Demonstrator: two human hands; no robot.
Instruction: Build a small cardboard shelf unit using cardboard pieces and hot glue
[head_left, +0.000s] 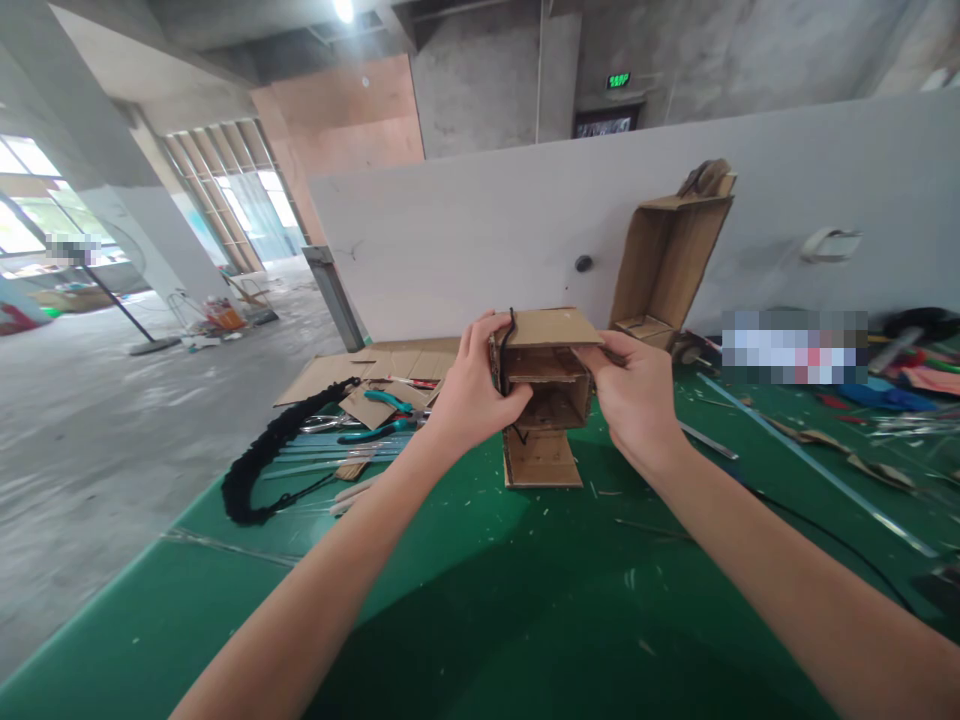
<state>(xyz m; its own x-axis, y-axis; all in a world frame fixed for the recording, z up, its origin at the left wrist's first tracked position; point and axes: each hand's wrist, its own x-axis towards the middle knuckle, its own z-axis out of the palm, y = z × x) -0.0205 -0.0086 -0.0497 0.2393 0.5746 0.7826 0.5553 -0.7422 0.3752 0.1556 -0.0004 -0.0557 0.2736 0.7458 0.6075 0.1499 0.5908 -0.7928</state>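
A small cardboard box structure (551, 365) with an open front and a flap hanging below stands between my hands above the green table. My left hand (480, 385) wraps its left side, thumb on the front edge and fingers at the upper left corner. A black cord (506, 345) runs down that side by my left fingers. At the right, my right hand (636, 390) pinches the edge of the top cardboard panel (551, 326). The far side of the box is hidden.
On the green table (480, 600), teal-handled pliers (375, 432), a black fuzzy cord (259, 465) and cut cardboard lie to the left. A taller cardboard piece (667, 260) stands behind right, against a white panel (465, 230). A long strip (817, 465) crosses the right side.
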